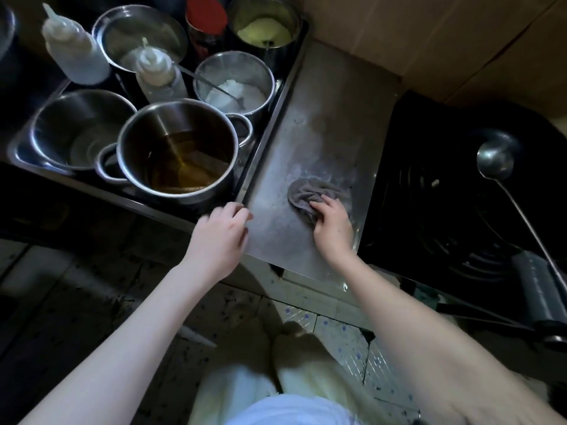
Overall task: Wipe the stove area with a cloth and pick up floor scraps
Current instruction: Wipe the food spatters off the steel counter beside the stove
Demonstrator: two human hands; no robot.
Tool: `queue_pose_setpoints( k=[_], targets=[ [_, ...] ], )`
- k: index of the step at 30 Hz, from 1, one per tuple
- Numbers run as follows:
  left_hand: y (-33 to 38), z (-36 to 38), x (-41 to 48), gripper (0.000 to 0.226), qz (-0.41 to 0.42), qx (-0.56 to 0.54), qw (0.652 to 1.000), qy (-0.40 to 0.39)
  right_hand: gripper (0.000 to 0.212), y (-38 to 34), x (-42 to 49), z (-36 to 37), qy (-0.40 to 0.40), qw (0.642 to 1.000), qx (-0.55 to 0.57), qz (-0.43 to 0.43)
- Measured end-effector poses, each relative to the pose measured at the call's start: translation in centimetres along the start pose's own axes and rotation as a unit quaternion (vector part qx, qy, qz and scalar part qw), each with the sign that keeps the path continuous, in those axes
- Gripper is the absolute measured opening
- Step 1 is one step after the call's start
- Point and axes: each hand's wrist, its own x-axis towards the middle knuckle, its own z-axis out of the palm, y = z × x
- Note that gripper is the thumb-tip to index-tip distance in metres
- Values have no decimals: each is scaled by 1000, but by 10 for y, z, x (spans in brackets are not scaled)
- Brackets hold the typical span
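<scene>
two hands sit at the centre of the frame. the right hand (333, 223) clutches a bunched grey cloth (305, 194), fingers curled into it, pressing it onto the steel counter (322, 118) just left of the dark stove (445, 216). the left hand (221, 231) is blurred, fingers loosely bent and grasping nothing, at the counter's left edge. a pot of amber oil (175, 154) stands left of centre. a ladle (494, 159) lies over the stove at the right. speckled floor tiles (340, 335) show along the bottom.
</scene>
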Motion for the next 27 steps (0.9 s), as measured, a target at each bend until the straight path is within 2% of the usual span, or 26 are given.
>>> queue_pose_setpoints(
  k=[4, 9, 11, 17, 22, 27],
  targets=[
    [-7, -2, -4, 30, -16, 8, 1000, -3, 47, -22, -10, 12, -15, 1000, -18, -9],
    [-6, -2, -6, 29, -25, 5, 1000, 8, 54, -34, -43, 26, -102, 986, -59, -116],
    [-3, -2, -6, 29, -24, 10, 1000, 13, 50, -33, -56, 30, -127, 976, -68, -161],
    [3, 1, -9, 28, -25, 11, 1000, 15, 44, -14, -68, 17, -131, 956, -86, -248],
    [7, 5, -4, 29, -14, 5, 1000, 5, 44, 18, -82, 1, -85, 969, -80, -219],
    [10, 4, 6, 30, -3, 3, 1000, -2, 32, 39, -88, -10, -63, 980, -71, -174]
  ],
)
